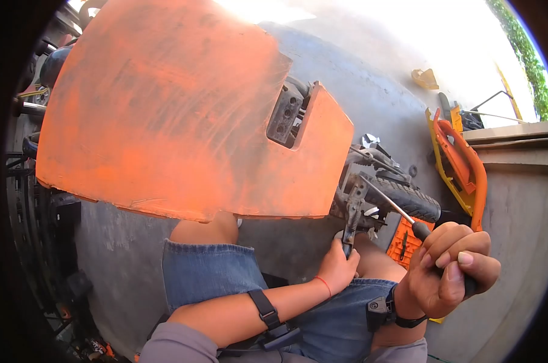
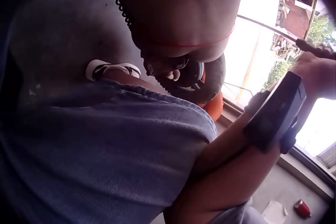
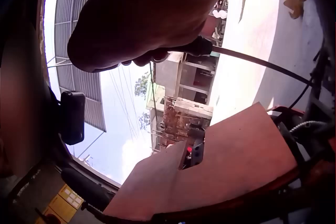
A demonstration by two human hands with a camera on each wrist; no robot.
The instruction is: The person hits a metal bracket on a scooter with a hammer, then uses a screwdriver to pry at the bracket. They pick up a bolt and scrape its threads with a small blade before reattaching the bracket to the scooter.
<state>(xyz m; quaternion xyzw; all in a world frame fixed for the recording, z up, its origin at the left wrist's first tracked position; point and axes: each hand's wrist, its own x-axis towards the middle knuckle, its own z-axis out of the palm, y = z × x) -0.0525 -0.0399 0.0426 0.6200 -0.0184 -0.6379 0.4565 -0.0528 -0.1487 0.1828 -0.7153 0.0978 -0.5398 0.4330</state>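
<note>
My right hand (image 1: pixel 452 266) grips the dark handle of a screwdriver (image 1: pixel 390 202), fingers curled round it. The metal shaft slants up and left, its tip overlapping a worn metal bracket (image 1: pixel 354 196) beside a black tyre (image 1: pixel 414 201). Lower down, my left hand (image 1: pixel 339 267) holds the black end of a metal lever (image 1: pixel 348 233) that runs down from the bracket; a coil spring shows along it. In the right wrist view, the right hand (image 3: pixel 152 22) is dark, with the screwdriver shaft (image 3: pixel 257 62) reaching out to the right. The left fingers are mostly hidden in the left wrist view.
A large scuffed orange panel (image 1: pixel 165 115) spreads over the left and middle, close to the bracket. Right of the tyre lie an orange crate (image 1: pixel 402 242) and curved orange and yellow plastic parts (image 1: pixel 462 160). A low wall (image 1: pixel 516 134) stands at the right.
</note>
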